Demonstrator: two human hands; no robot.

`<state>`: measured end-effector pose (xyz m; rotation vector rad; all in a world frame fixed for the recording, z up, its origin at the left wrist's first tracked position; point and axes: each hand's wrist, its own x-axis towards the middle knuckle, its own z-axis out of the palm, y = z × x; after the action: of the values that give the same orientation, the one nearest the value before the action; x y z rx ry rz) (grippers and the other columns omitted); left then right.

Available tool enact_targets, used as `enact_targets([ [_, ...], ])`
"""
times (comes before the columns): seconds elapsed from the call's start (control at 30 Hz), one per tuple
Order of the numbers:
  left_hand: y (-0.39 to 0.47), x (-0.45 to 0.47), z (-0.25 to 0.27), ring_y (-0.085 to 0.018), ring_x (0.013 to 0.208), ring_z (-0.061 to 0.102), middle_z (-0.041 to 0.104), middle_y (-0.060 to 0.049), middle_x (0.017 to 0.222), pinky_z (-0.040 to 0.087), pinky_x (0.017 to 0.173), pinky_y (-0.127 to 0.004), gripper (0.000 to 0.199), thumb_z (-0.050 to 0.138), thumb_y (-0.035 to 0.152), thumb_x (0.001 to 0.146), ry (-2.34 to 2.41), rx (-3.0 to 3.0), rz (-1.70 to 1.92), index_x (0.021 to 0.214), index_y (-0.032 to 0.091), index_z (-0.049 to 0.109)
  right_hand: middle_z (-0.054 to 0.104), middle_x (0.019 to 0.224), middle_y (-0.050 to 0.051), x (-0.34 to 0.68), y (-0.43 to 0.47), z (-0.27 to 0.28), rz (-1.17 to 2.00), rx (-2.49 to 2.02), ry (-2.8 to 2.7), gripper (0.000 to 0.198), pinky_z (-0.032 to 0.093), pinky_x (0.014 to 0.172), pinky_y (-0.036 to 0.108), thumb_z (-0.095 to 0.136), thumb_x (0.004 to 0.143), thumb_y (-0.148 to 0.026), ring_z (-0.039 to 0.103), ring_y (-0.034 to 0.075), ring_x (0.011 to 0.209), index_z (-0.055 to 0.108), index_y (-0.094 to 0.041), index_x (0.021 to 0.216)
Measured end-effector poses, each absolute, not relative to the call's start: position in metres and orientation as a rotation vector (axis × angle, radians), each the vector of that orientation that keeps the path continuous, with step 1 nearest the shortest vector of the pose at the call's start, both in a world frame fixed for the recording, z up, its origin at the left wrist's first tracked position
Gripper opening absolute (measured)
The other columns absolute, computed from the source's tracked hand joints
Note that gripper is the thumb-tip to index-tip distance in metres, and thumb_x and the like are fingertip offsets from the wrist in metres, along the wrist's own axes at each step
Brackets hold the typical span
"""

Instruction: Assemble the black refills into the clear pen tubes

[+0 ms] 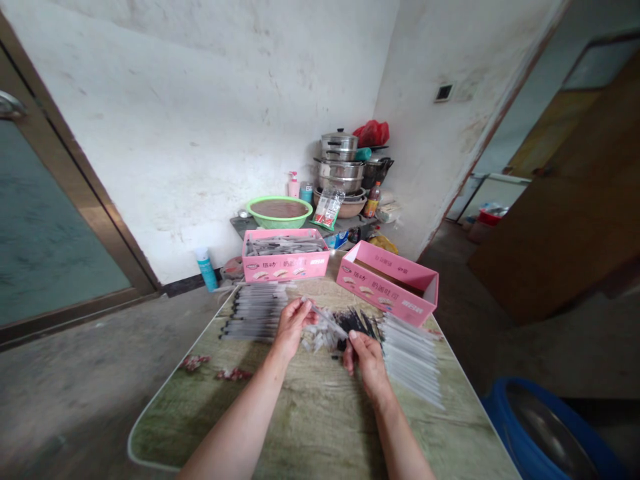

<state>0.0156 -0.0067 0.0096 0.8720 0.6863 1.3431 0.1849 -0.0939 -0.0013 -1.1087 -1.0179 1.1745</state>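
My left hand pinches one end of a slim translucent pen, and the fingers of my right hand are closed on its other end. The pen slants over a small heap of whitish translucent caps. Beside my right hand lies a pile of thin black pen parts. A row of clear pen tubes is spread to the right of that hand. On the left, several translucent pens with dark ends lie side by side. The small details at my right fingertips cannot be made out.
At the table's far edge stand a pink box filled with pens and a second pink box, open-topped. Behind them, a shelf bears a green basin and stacked pots. A blue tub stands at the right.
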Motion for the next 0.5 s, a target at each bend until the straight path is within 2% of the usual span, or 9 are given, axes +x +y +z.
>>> enact_targets([
  [0.3, -0.0055, 0.0167, 0.0067, -0.015, 0.056, 0.065, 0.068, -0.003, 0.068, 0.053, 0.054, -0.023, 0.045, 0.083, 0.050, 0.063, 0.767, 0.858, 1.371, 0.083, 0.012, 0.068, 0.053, 0.040, -0.003, 0.1840, -0.0944, -0.0015, 1.179, -1.038, -0.984, 0.045, 0.034, 0.038, 0.021, 0.062, 0.083, -0.058, 0.043, 0.010, 0.035, 0.056, -0.019, 0.062],
  [0.5, -0.0029, 0.0160, 0.0016, -0.014, 0.052, 0.064, 0.067, -0.003, 0.062, 0.053, 0.051, -0.024, 0.046, 0.083, 0.050, 0.062, 0.825, 0.820, 1.380, 0.080, 0.011, 0.067, 0.059, 0.046, -0.001, 0.1849, -0.0941, 0.0013, 1.168, -1.040, -0.999, 0.036, 0.039, 0.043, 0.021, 0.073, 0.078, -0.048, 0.048, 0.010, 0.039, 0.059, -0.017, 0.065],
])
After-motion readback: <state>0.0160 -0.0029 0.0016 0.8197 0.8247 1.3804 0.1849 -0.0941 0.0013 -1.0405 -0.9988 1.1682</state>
